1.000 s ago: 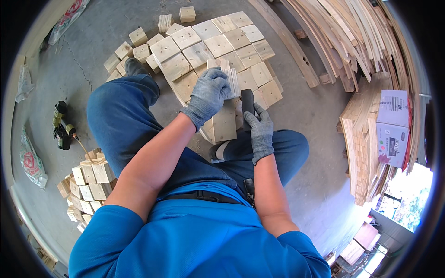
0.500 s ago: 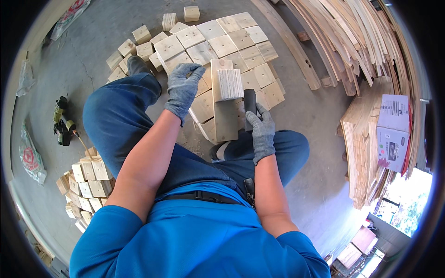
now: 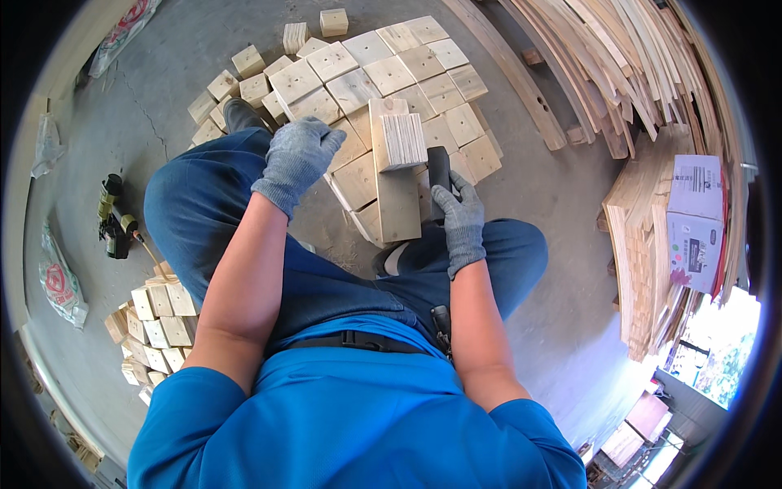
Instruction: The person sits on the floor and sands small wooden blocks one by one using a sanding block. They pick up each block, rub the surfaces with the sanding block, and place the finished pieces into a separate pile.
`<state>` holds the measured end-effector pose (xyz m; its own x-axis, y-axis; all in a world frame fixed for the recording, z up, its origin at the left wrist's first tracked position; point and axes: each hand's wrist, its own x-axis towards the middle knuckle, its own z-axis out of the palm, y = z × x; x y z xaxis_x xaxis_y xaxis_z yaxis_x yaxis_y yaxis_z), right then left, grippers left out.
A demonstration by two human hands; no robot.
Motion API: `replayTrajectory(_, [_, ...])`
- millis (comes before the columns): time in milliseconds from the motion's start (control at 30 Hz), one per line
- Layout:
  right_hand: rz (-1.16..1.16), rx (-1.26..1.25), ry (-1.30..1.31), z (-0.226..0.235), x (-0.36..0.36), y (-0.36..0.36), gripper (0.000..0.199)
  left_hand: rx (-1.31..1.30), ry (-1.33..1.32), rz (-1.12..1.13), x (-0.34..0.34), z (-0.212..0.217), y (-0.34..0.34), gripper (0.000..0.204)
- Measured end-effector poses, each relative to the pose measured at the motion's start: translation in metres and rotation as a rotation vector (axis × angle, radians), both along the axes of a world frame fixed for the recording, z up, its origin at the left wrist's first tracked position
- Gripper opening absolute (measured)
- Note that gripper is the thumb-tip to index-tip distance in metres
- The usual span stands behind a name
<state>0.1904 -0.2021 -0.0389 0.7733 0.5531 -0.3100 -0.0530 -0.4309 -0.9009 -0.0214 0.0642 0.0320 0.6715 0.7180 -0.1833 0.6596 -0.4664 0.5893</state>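
Head view. The landmark is the upright wooden board [image 3: 396, 191], a pale plank standing on the concrete floor [image 3: 562, 204] between the person's knees, with a small wooden block [image 3: 405, 140] set against its upper right side, end grain facing the camera.

The right hand [image 3: 458, 216], in a grey knit glove, lies just right of the board's lower half. Its fingers are curled around a dark tool [image 3: 440, 175] whose black body stands right against the board's right edge, just under the block. The tool's working end is hidden.

The left hand [image 3: 299, 159], also gloved, hangs left of the board, apart from it and above the left knee. Its fingers are bent loosely inward and grip nothing; a strip of open air lies between its fingertips and the board's left edge.

Beyond the board, a field of square wooden blocks [image 3: 383, 73] lies flat on the floor, packed edge to edge, running up and to the left; its near blocks reach the board's foot. Right of the board the floor is bare as far as a long wooden batten [image 3: 509, 77] and leaning stacks of planks [image 3: 643, 73]. Farther right, a cardboard box [image 3: 695, 220] rests on a plank pile. Far left of the board, a dark power tool [image 3: 112, 224] lies on the floor, and lower left a second cluster of blocks [image 3: 155, 326] sits beside the person's thigh.
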Motion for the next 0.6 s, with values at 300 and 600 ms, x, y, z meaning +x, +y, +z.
replayTrajectory(300, [0.024,0.000,-0.058,0.000,0.001,-0.002,0.064,-0.015,-0.036,-0.021,0.001,0.003,-0.009,0.042])
replayTrajectory(600, [0.027,-0.011,-0.060,-0.001,0.000,-0.001,0.065,0.008,-0.238,-0.026,0.000,-0.025,-0.002,0.023])
